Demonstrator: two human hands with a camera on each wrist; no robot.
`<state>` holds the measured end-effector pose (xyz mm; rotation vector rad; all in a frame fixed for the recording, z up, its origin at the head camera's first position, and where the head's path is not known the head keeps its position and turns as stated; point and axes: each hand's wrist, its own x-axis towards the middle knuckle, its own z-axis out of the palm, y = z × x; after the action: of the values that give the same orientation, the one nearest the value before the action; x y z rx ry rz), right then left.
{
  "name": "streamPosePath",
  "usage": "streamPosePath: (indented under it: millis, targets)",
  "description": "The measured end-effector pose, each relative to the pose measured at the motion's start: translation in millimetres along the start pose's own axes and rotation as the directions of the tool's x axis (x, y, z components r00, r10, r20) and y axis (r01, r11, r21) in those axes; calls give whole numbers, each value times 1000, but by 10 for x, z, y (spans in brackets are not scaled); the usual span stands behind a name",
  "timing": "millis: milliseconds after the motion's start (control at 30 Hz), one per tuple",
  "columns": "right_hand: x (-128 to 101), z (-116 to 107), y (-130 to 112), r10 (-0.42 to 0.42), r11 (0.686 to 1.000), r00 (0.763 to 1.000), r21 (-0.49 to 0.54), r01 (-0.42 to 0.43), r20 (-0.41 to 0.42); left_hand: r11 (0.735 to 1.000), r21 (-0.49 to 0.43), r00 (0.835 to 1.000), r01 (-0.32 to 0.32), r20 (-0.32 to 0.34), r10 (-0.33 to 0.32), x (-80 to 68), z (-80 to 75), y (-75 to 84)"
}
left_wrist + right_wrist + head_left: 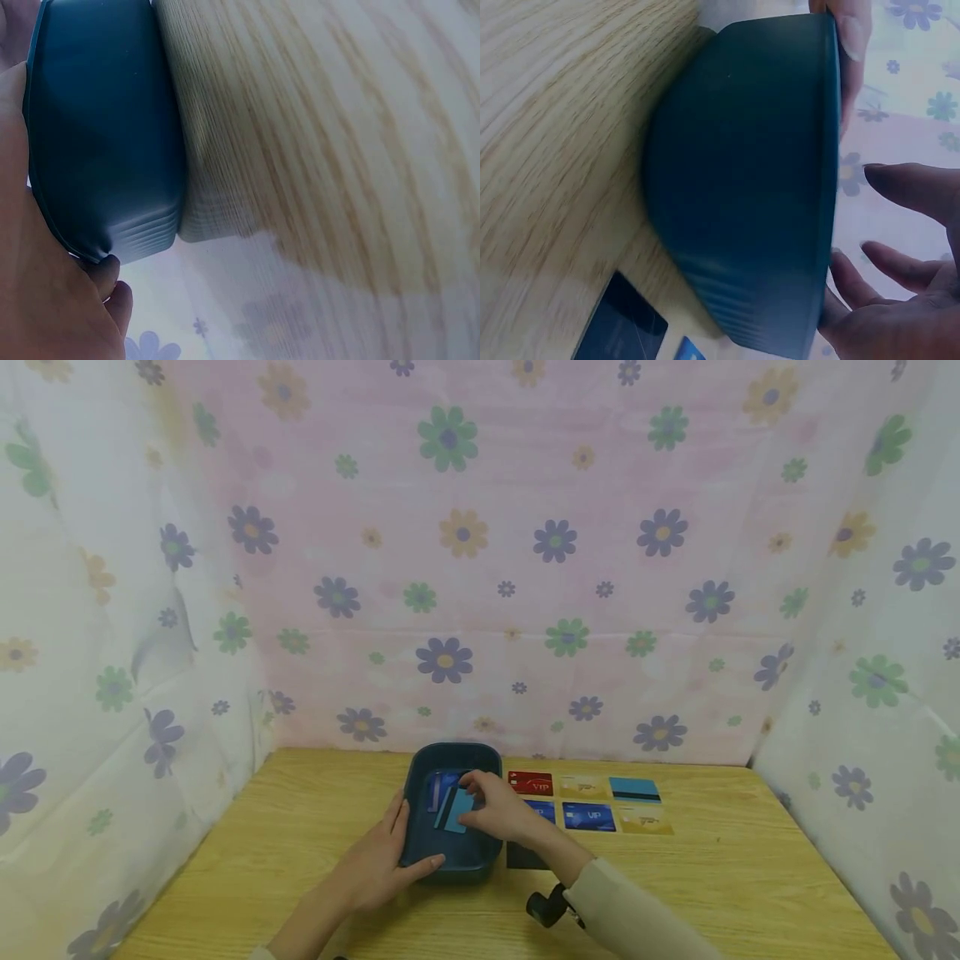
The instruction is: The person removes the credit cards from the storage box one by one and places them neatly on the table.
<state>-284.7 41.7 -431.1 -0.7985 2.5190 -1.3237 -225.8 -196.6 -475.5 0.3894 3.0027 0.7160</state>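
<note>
A dark teal plastic tray [457,864] stands on the table, holding a light blue card [455,810] with a black stripe that lies partly over darker blue cards [435,792]. My left hand [375,864] grips the tray's near left corner, thumb along the front rim and fingers against the left wall. In the left wrist view, its fingertips [109,274] bend at the rim. Over the tray hovers my right hand [498,808], thumb and fingers spread apart around the light blue card. The right wrist view shows the fingers [911,266] above the rim with no card visible between them.
Right of the tray lie a red VIP card [530,783], gold cards [585,787], a light blue striped card [634,790] and blue VIP cards [589,817]. A black card [525,857] is partly under my right forearm. Flowered cloth [517,568] encloses the wooden table [720,877].
</note>
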Motion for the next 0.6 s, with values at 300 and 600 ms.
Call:
streamPosePath:
  millis: [300,600]
  targets:
    - [190,166,53,48,999,997,-6,-48,-65,1000,12,1000,-2,6,2,9,12,-17]
    - [372,335,108,51,996,984,-57,-62,-173,1000,19,1000,-14,-4,14,10,16,-21]
